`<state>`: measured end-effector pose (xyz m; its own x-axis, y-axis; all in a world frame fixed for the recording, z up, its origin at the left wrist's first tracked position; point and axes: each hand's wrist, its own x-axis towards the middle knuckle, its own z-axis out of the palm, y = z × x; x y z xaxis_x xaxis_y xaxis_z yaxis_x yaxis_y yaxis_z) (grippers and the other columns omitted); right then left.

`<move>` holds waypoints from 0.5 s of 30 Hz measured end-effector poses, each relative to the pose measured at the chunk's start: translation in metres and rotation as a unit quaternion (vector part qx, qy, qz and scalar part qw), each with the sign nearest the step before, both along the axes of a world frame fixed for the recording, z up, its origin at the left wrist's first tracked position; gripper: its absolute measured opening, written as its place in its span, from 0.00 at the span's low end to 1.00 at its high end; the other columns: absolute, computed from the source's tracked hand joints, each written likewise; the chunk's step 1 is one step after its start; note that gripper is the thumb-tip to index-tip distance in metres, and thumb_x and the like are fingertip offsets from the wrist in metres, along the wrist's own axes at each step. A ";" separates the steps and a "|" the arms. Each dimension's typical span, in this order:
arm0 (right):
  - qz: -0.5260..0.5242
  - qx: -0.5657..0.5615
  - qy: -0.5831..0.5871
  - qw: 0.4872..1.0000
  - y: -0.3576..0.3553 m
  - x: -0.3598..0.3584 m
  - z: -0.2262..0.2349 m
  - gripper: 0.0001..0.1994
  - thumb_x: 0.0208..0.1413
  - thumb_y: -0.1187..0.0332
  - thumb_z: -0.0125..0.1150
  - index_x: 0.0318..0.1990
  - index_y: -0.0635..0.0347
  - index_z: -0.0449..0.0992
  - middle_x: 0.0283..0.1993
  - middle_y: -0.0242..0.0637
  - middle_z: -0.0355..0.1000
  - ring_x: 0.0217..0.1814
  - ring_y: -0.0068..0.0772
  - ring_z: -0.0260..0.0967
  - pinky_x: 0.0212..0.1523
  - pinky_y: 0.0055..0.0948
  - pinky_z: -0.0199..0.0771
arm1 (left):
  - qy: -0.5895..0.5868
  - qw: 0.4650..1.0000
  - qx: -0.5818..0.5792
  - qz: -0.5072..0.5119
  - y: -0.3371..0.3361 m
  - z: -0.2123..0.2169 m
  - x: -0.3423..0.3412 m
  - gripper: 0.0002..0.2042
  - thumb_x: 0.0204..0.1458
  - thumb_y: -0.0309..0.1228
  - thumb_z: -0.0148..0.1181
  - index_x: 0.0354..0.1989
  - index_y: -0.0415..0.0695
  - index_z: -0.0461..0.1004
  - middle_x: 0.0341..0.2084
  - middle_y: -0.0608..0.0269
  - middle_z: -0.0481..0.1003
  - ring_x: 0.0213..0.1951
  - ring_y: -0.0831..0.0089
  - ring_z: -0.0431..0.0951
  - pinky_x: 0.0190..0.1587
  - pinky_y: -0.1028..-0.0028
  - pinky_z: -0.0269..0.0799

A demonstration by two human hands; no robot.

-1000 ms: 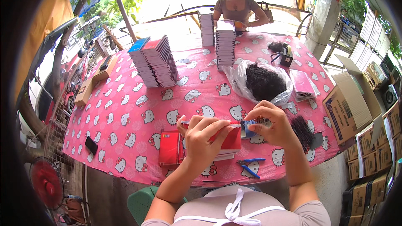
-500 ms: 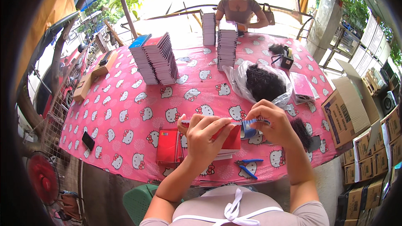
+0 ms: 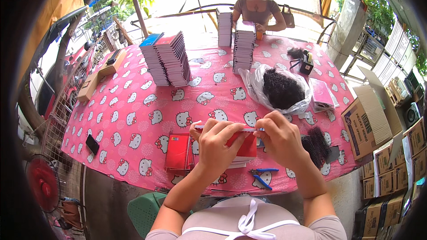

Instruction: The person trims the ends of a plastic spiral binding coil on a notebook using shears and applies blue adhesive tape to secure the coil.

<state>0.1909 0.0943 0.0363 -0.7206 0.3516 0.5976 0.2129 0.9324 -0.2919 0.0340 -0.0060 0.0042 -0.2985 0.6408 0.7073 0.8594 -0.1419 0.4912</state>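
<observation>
Red notebook [image 3: 242, 144] sits raised above the near edge of the bench [image 3: 133, 120], gripped by both hands: left hand [image 3: 218, 144] fingers curled over its top edge, right hand [image 3: 280, 140] fingers pinched at its right end. Blue-handled pliers [image 3: 262, 178] lie just below.

Red-covered notebook [image 3: 242, 144], held level above the pink table edge, spine side up

Both hands, left [image 3: 216, 144] and right [image 3: 281, 138], grip a red notebook [image 3: 242, 144] above the table's [image 3: 133, 120] near edge. Another red notebook [image 3: 178, 152] lies just left of it, blue pliers [image 3: 262, 178] beneath the right hand, and notebook stacks [image 3: 167, 58] stand toward the far edge.
</observation>
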 end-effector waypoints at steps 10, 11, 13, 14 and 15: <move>-0.028 -0.126 0.022 0.991 -0.011 -0.009 0.007 0.10 0.49 0.66 0.66 0.34 0.59 0.72 0.31 0.38 0.68 0.33 0.44 0.72 0.32 0.40 0.71 | 0.017 1.000 -0.009 0.011 -0.004 0.005 -0.001 0.10 0.39 0.31 0.71 0.33 0.52 0.82 0.27 0.72 0.79 0.34 0.76 0.73 0.51 0.66 0.52; -0.024 -0.116 0.029 0.993 -0.012 -0.012 0.006 0.09 0.49 0.67 0.66 0.33 0.59 0.72 0.30 0.38 0.68 0.33 0.44 0.72 0.32 0.40 0.71 | 0.017 1.000 -0.012 0.011 -0.005 0.005 -0.001 0.10 0.39 0.31 0.71 0.33 0.52 0.82 0.27 0.73 0.79 0.34 0.76 0.73 0.51 0.66 0.51; -0.022 -0.095 0.044 0.994 -0.012 -0.015 0.003 0.08 0.49 0.68 0.64 0.32 0.60 0.72 0.30 0.38 0.68 0.33 0.44 0.71 0.32 0.41 0.71 | 0.017 1.000 -0.002 0.015 -0.001 0.004 -0.001 0.11 0.38 0.31 0.71 0.33 0.52 0.82 0.27 0.73 0.79 0.34 0.76 0.73 0.51 0.65 0.51; -0.030 -0.064 0.047 0.996 -0.011 -0.015 0.001 0.07 0.49 0.69 0.63 0.31 0.60 0.72 0.29 0.39 0.68 0.33 0.45 0.71 0.32 0.41 0.71 | 0.017 1.000 0.003 0.016 0.001 0.003 0.000 0.11 0.38 0.31 0.71 0.33 0.51 0.82 0.27 0.73 0.79 0.34 0.76 0.73 0.51 0.65 0.51; -0.040 -0.033 0.049 0.997 -0.011 -0.016 -0.001 0.06 0.50 0.69 0.62 0.31 0.61 0.72 0.29 0.39 0.68 0.32 0.45 0.71 0.32 0.42 0.70 | 0.019 1.000 0.005 0.014 0.002 0.004 0.001 0.11 0.38 0.31 0.71 0.33 0.51 0.82 0.27 0.73 0.79 0.34 0.76 0.74 0.51 0.66 0.51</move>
<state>0.1754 0.0838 0.0356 -0.6281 0.4458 0.6378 0.2523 0.8920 -0.3751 0.0353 -0.0036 0.0077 -0.2901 0.6253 0.7244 0.8808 -0.1216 0.4576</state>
